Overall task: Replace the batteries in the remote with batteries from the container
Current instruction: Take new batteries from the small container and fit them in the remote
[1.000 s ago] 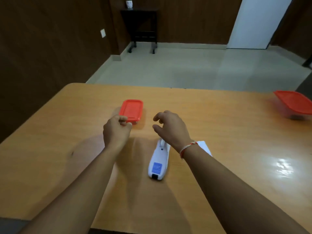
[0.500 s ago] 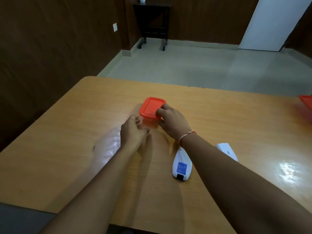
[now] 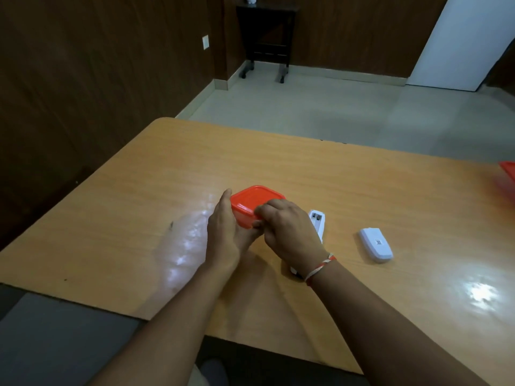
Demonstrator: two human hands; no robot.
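Container (image 3: 252,203) with the red lid (image 3: 256,196) sits on the table (image 3: 362,190), held between both of your hands, lid not yet off. Right hand (image 3: 288,231) fingers curl over the near lid edge, pinching it; left hand (image 3: 223,232) wraps the left side of the tub, thumb up along the wall. To do it well, I'd say: brace the tub low with the left, peel one lid corner up with the right, don't squeeze hard or it may tip. Contents: can't tell, lid hides them; presumably the fresh batteries. Remote (image 3: 317,221) lies just right of your right hand, back open, dark slots showing; whether cells are inside is unclear. Its white cover (image 3: 376,244) lies apart, further right. Second red-lidded tub (image 3: 508,174) at the far right edge, contents not visible.
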